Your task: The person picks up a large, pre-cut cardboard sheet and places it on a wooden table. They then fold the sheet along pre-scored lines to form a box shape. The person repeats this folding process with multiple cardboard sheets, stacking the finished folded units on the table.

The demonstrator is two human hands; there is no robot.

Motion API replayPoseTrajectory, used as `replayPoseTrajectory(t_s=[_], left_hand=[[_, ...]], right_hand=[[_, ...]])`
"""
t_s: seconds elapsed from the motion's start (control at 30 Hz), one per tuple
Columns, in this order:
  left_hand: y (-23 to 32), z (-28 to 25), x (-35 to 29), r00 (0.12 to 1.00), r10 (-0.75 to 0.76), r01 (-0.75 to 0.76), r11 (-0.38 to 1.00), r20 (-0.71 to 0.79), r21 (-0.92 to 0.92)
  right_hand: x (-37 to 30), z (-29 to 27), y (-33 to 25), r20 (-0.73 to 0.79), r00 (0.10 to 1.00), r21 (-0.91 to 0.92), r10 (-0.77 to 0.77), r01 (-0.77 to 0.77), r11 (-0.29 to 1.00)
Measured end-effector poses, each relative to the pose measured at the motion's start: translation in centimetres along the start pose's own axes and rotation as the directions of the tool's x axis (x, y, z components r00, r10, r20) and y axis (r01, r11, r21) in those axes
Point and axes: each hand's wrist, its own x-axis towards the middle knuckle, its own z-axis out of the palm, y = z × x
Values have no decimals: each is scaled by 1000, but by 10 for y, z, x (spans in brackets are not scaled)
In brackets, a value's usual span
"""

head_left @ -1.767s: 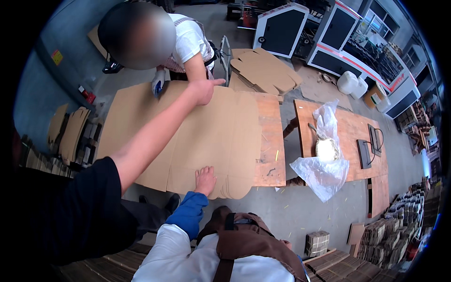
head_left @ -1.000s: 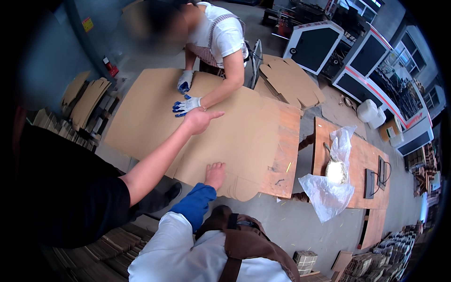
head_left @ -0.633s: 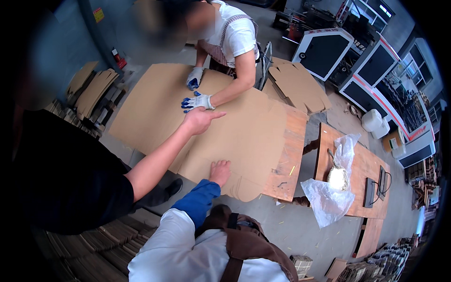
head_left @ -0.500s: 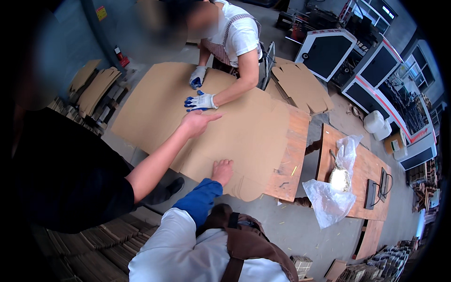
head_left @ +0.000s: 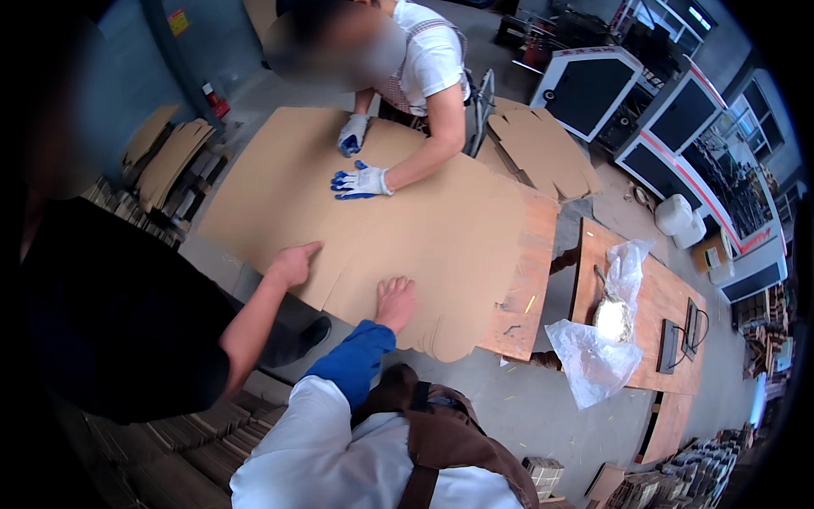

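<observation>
Left hand: fingers loosely spread, lying pretty flat on the cardboard sheet, not gripping anything
Right hand: out of shot, can't tell what its fingers are doing
Sheet: big brown piece on the wooden tabletop, bare wood showing at the right
Pointing hand: someone in black, index finger out over the sheet
Gloved hands: co-worker across, one palm-down on the sheet
</observation>
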Motion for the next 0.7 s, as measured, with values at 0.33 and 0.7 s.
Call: replayPoseTrajectory(t_s=[0.33, 0.7], left_hand=[[-14, -3, -2, 1000, 18, -18, 999, 14, 51], [140, -76, 57, 882, 363, -447, 846, -301, -290]], right_hand=[[-1, 12, 2, 48, 998, 98, 51, -55, 994], [-96, 2, -40, -59, 963, 200, 264, -248, 948]])
